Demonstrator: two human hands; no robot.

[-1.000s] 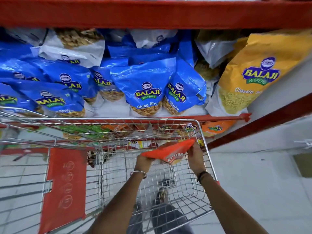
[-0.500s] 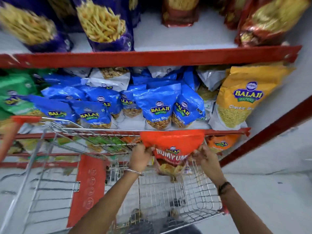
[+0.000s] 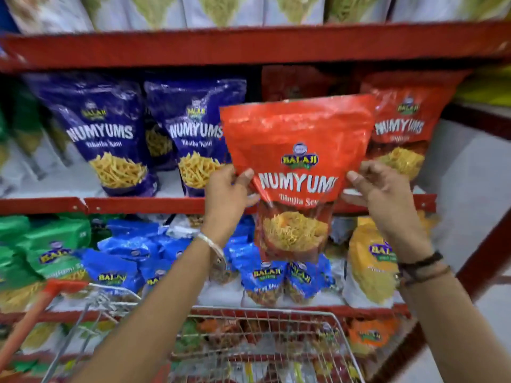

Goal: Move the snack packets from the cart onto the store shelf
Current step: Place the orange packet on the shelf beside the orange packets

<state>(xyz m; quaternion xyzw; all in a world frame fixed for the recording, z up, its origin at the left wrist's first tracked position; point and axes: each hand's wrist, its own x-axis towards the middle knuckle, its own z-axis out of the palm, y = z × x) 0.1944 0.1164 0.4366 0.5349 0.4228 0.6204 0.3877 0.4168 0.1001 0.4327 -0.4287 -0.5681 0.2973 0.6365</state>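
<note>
Up front, the red-edged store shelf (image 3: pixel 138 204) fills most of the view, its middle tier carrying purple Numyums packets (image 3: pixel 110 134) on the left and a red packet (image 3: pixel 401 134) standing on the right. Below, the wire cart (image 3: pixel 262 327) sits against the lowest tiers. Both hands hold up an orange-red Numyums packet (image 3: pixel 297 150) (upright, label facing the camera) before that middle tier: left hand (image 3: pixel 226 197) pinching its left edge, right hand (image 3: pixel 384 194) gripping its right edge.

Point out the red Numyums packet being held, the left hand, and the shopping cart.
red Numyums packet (image 3: pixel 297 150), head view, on its upper front panel.
left hand (image 3: pixel 228 193), head view, on its back.
shopping cart (image 3: pixel 262 313), head view, on its front rim.
</note>
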